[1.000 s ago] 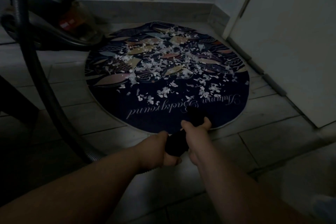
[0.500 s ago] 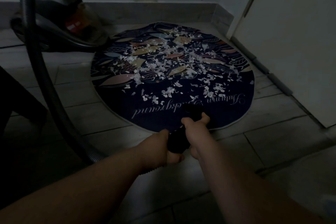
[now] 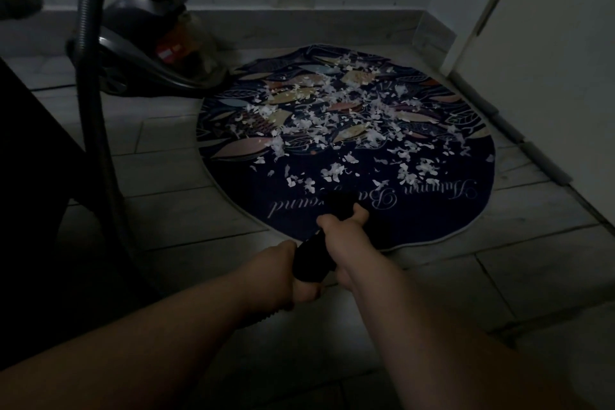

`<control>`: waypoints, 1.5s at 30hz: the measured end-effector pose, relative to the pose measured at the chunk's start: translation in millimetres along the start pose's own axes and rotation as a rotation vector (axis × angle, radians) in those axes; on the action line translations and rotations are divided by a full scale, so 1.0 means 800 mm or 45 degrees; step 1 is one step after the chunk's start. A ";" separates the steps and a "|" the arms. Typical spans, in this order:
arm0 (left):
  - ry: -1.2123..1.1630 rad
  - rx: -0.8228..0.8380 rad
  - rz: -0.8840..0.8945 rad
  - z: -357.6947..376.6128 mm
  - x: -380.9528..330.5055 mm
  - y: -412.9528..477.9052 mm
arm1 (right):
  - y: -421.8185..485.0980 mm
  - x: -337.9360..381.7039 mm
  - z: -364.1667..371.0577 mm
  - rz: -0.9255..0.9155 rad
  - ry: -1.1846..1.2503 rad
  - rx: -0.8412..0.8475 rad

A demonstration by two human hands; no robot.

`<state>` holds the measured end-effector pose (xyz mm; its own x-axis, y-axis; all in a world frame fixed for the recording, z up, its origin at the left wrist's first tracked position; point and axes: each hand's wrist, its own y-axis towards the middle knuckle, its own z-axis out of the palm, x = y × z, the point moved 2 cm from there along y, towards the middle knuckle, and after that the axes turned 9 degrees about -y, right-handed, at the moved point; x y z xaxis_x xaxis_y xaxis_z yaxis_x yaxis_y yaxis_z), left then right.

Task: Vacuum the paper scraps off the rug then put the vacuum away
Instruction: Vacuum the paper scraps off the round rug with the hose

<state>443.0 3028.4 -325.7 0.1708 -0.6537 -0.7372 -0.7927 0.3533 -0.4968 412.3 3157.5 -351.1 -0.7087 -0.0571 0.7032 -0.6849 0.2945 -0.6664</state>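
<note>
Dim tiled floor (image 3: 199,230) bears a round rug (image 3: 419,223) with paper scraps (image 3: 332,116) across its far half; left hand (image 3: 289,273) and right hand (image 3: 342,236) grip the vacuum wand (image 3: 312,260) at its near edge, where suction might lift the light rug or scatter scraps.

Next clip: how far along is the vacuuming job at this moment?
Done: little beyond setup; the vacuum stands by the rug, its hose running toward the hands. In hand: the left hand and right hand grip the wand, its tip over the rug's near edge. Left: paper scraps cover the rug's middle and far half, and the vacuum is not put away.
</note>
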 end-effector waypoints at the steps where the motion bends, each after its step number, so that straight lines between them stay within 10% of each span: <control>1: -0.002 -0.008 -0.007 -0.003 0.003 -0.002 | -0.001 0.002 0.005 -0.005 -0.017 0.010; 45: -0.063 -0.082 0.017 -0.029 0.019 0.026 | 0.029 0.032 0.038 -0.003 -0.008 -0.085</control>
<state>415.9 3010.3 -336.6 0.1874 -0.6147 -0.7662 -0.8310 0.3168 -0.4573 372.9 3134.1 -356.1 -0.7082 -0.0637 0.7031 -0.6741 0.3573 -0.6465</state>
